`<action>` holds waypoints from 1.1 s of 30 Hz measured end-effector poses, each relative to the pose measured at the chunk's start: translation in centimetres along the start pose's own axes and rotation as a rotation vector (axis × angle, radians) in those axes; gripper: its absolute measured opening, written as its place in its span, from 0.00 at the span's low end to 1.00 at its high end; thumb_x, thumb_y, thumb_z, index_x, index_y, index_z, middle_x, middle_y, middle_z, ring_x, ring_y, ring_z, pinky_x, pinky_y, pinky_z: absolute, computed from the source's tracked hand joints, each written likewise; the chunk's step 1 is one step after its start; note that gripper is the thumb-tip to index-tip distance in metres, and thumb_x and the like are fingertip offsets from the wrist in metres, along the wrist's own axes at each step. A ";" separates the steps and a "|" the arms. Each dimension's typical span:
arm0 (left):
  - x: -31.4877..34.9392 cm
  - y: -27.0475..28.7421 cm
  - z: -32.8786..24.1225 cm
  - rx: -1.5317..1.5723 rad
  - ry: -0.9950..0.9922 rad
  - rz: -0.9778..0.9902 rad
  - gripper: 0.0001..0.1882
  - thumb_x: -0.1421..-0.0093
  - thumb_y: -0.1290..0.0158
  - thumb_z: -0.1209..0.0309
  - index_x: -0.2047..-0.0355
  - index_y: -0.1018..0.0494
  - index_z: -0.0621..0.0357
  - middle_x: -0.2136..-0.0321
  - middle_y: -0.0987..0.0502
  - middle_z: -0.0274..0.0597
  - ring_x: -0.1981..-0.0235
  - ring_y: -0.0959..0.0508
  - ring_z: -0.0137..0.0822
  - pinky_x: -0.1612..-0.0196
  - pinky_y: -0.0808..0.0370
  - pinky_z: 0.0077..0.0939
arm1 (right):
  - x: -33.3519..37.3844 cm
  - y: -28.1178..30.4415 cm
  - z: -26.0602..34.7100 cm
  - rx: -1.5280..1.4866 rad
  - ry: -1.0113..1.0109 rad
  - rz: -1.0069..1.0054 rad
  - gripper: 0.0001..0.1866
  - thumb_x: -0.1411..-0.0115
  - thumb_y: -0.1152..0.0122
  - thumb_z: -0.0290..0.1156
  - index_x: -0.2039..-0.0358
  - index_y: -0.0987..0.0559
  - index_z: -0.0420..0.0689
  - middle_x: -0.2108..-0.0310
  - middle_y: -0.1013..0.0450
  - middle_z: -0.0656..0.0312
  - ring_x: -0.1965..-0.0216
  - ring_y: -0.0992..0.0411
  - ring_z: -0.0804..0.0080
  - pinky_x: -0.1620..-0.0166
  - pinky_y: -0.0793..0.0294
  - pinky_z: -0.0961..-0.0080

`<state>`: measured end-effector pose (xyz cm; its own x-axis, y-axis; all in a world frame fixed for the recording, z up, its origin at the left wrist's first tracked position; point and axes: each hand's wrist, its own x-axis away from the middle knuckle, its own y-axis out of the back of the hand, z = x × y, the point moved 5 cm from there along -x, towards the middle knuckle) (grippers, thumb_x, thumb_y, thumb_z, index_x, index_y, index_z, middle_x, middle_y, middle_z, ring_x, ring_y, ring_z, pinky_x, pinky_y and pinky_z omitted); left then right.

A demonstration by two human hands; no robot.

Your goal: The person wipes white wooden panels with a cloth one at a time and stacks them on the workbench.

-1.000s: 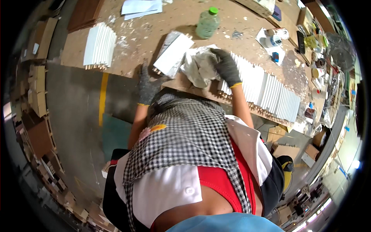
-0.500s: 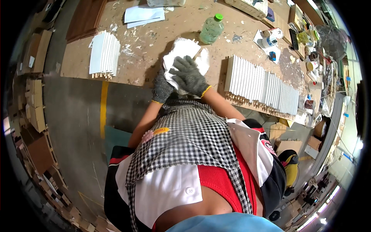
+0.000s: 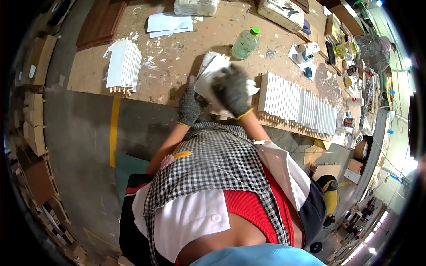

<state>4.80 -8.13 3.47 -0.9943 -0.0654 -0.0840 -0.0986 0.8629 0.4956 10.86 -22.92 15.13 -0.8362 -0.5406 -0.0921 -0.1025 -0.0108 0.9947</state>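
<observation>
Both my hands wear dark grey knit gloves with yellow cuffs. My left hand (image 3: 189,106) is at the table's near edge, its thumb along the left side of a flat white piece (image 3: 207,60) and its other fingers mostly hidden; it appears closed on that piece. My right hand (image 3: 231,90), smeared by motion, is closed over a crumpled white cloth (image 3: 205,84) and presses it on the piece. Cloth sticks out on both sides of this hand. Just beyond stands a clear bottle with a green cap (image 3: 245,44).
A row of white slats with wooden pegs (image 3: 295,104) stands at the right, and a smaller stack (image 3: 124,66) at the left. White sheets (image 3: 170,24), brown panels (image 3: 98,25) and a paint-spattered block (image 3: 280,14) lie farther back. Small bottles (image 3: 305,56) crowd the right side.
My right hand has slid right with the cloth, its spread fingers now drawn in and blurred. More of the white piece shows. The whole view has shifted slightly.
</observation>
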 end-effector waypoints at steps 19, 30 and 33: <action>0.6 -0.9 0.9 0.076 0.003 -0.067 0.49 0.45 0.34 0.69 0.28 0.50 0.59 0.36 0.34 0.58 0.40 0.27 0.50 0.42 0.26 0.39 | -8.8 0.4 -15.1 -0.148 -0.122 -0.435 0.27 0.42 0.34 0.45 0.44 0.24 0.51 0.48 0.27 0.48 0.52 0.26 0.44 0.48 0.26 0.54; 0.7 0.1 0.7 0.117 0.019 -0.038 0.49 0.43 0.35 0.66 0.27 0.52 0.59 0.31 0.41 0.57 0.36 0.31 0.50 0.41 0.27 0.38 | -1.5 -5.9 -26.8 -1.463 -0.828 -0.847 0.21 0.33 0.42 0.41 0.45 0.25 0.43 0.54 0.24 0.60 0.56 0.26 0.67 0.49 0.25 0.65; 0.7 -0.7 0.4 0.132 -0.021 -0.053 0.50 0.44 0.34 0.66 0.28 0.51 0.57 0.33 0.38 0.59 0.37 0.31 0.54 0.41 0.27 0.40 | 2.7 -13.7 -33.6 -1.584 -0.389 -0.541 0.27 0.31 0.51 0.46 0.39 0.33 0.40 0.52 0.27 0.58 0.55 0.27 0.68 0.53 0.23 0.66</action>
<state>4.22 -8.55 2.69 -0.9866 -0.1034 -0.1260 -0.1435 0.9172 0.3716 28.18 -52.51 2.77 -0.9846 0.0221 -0.1736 -0.0048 -0.9950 -0.0998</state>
